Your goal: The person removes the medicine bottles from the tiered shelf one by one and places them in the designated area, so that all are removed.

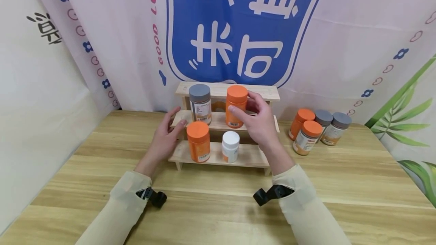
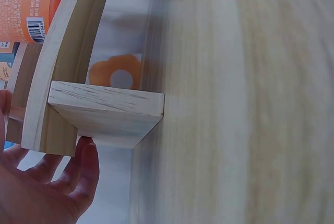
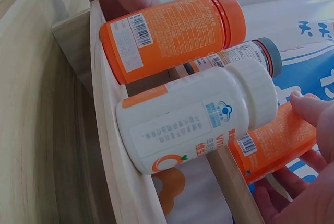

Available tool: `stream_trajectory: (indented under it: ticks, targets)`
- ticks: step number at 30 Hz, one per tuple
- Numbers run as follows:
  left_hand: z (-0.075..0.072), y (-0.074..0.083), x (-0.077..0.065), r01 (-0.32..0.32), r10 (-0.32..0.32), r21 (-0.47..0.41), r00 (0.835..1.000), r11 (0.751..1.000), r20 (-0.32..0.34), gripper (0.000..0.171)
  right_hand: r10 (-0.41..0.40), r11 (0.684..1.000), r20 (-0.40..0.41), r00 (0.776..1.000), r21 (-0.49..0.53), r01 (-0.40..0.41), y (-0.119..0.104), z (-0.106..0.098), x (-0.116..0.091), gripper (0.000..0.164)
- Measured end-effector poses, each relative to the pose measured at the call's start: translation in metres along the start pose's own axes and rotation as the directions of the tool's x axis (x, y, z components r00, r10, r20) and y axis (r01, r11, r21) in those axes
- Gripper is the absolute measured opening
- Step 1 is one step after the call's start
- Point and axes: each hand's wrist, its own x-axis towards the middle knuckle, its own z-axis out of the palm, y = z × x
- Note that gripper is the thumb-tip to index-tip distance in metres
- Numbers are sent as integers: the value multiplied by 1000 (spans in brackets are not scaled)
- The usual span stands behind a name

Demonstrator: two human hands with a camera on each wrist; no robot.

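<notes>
A small three-tier wooden rack (image 1: pixel 252 159) stands on the table. My right hand (image 1: pixel 261 123) holds an orange pill bottle (image 1: pixel 236 109) at the middle tier, thumb in front and fingers behind. To its left on that tier is a grey-capped bottle (image 1: pixel 200 105). On the bottom tier stand an orange bottle (image 1: pixel 198 142) and a smaller white bottle (image 1: pixel 230 147), both upright. At the rack's left end, my left hand (image 1: pixel 165 137) grips the wood; in the left wrist view its fingertips (image 2: pixel 87 153) touch the underside by a leg (image 2: pixel 107 98).
Right of the rack, a cluster of bottles stands on the table (image 1: pixel 357 177): an orange one (image 1: pixel 301 123), an orange-capped one (image 1: pixel 307 138) and two grey-capped ones (image 1: pixel 336 128). A printed cloth (image 1: pixel 136 41) hangs behind the rack.
</notes>
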Motion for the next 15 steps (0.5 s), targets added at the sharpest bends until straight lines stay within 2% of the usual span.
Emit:
stream_trajectory:
  ticks: [7, 15]
  targets:
    - [2, 2, 1, 24, -24, -8, 1000, 1000, 7, 65, -44, 998, 3, 999, -33, 44, 0, -3, 0, 64]
    - [1, 1, 0, 16, -16, -3, 1000, 1000, 5, 64, -57, 998, -15, 998, -33, 57, -1, -6, -2, 61]
